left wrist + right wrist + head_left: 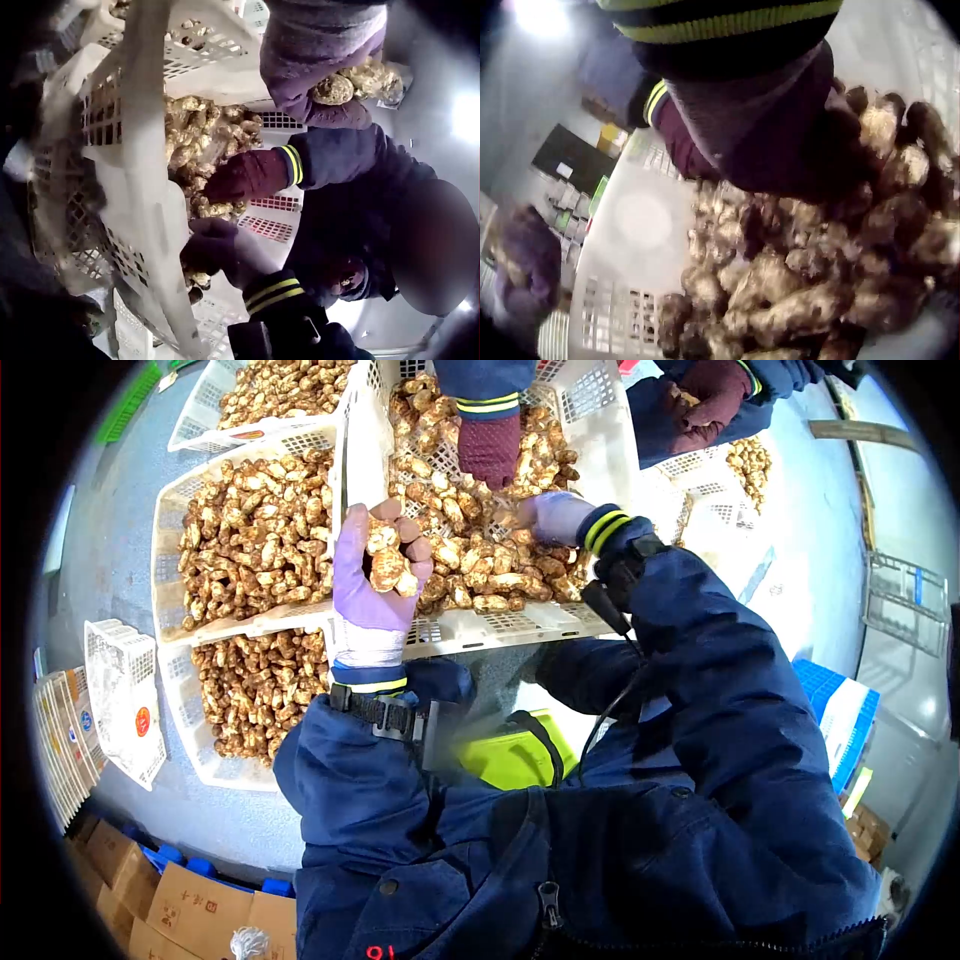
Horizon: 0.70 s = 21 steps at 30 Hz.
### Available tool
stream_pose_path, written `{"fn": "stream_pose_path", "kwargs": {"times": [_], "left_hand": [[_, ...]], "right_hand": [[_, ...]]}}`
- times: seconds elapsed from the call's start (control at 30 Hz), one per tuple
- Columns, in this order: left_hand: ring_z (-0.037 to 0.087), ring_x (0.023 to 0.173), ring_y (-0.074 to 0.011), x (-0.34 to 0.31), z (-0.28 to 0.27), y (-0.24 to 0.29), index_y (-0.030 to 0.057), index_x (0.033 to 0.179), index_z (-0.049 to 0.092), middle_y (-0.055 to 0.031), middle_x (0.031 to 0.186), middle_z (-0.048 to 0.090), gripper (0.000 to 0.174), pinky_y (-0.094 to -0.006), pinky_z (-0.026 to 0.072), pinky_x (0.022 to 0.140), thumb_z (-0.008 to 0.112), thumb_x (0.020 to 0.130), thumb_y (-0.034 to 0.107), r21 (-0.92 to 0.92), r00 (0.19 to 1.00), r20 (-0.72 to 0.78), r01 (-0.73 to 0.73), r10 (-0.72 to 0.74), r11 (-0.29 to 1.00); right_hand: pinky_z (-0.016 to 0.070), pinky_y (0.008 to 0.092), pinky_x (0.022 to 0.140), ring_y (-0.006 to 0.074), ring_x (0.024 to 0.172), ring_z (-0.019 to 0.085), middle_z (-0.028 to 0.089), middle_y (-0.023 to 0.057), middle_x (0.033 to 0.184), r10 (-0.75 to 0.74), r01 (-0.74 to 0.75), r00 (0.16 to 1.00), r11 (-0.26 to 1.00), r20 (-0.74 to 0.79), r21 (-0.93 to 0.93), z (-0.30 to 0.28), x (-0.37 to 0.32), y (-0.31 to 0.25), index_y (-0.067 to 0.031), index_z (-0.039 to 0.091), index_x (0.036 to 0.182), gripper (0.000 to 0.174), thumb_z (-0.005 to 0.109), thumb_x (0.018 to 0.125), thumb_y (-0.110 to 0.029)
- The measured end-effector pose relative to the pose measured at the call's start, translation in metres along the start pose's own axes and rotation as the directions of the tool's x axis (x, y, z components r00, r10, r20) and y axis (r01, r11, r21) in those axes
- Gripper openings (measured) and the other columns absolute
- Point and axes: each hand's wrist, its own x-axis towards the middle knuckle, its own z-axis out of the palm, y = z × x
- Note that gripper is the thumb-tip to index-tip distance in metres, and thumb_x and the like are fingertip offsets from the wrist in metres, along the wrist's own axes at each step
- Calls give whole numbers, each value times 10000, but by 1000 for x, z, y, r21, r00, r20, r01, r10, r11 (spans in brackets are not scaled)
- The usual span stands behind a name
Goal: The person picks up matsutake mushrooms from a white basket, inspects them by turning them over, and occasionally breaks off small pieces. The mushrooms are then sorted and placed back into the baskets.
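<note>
Head view: looking steeply down from above, the camera is taking in most of the crate [605, 445]. Left wrist view: turned sideways, it is facing across the crate toward a second person [367, 187]. Right wrist view: it is looking from close by over the produce [769, 292]. All three are sharing the maroon glove [488, 448].

A white perforated crate [500, 628] carries brown, knobbly tubers [495, 582]; more filled white crates [225, 772] stand over the blue-grey floor [240, 830].
</note>
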Motion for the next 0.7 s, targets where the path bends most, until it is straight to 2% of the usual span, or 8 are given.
{"fn": "stream_pose_path", "kwargs": {"times": [0.03,0.07,0.13,0.27,0.33,0.4,0.53,0.7], "left_hand": [[561,725,-189,-1,5,2,23,1140,550,-97,900,599,427,-309,496,588,515,937,397,5,999,-51,-6,6,1000],[571,735,-189,-4,11,5,23,1139,549,-100,905,604,425,-313,504,594,522,934,394,9,995,-102,-10,10,1000],[624,812,-193,0,4,8,30,1149,548,-105,937,629,458,-344,556,649,553,906,419,-25,1000,-17,-23,23,999],[481,1205,-343,-2,9,60,-38,1273,420,-258,1240,498,721,-489,443,989,522,873,554,-427,916,239,-199,322,882],[380,1268,-436,-7,16,65,-65,1402,206,-314,1356,371,982,-553,313,1071,438,830,698,-454,968,16,-216,250,864],[380,1269,-440,-3,36,34,-56,1420,180,-323,1388,314,901,-542,311,1074,427,881,622,-124,901,-393,-250,184,960],[532,1113,-331,-3,12,2,-35,1344,349,-237,1309,441,557,-417,441,991,422,969,371,355,979,-123,-108,161,929],[559,1077,-288,1,15,-1,-23,1310,412,-213,1190,538,498,-376,461,948,432,966,337,298,974,-210,-20,86,954]], "right_hand": [[496,347,755,200,864,641,679,122,891,70,-43,996,914,-52,402,-5,-14,10,-37,669,1000,257,631,777,-158],[506,294,662,124,751,624,658,49,829,75,-85,996,546,53,834,4,-13,27,-39,662,1015,245,648,794,-143],[503,255,568,112,644,608,631,21,779,38,-49,999,321,39,946,-24,-56,-1,-49,652,1041,237,639,818,-129],[490,258,538,105,620,589,622,39,810,49,-124,992,352,114,928,0,-63,-1,-47,623,1110,295,587,817,-67],[512,322,685,185,803,636,642,88,972,-80,-46,991,549,108,835,6,-55,-7,-53,562,1233,439,584,794,-56],[495,360,781,242,929,624,646,131,1071,-53,8,997,780,55,626,12,-51,-14,-42,507,1293,507,595,797,-100],[454,387,894,326,1064,589,613,214,1144,-4,-2,1000,886,11,464,3,-45,-36,-68,434,1351,605,603,822,-309],[477,420,863,347,1013,610,641,196,1096,68,-75,995,991,66,112,5,-1,-51,-98,536,1257,533,557,777,-329]]}}
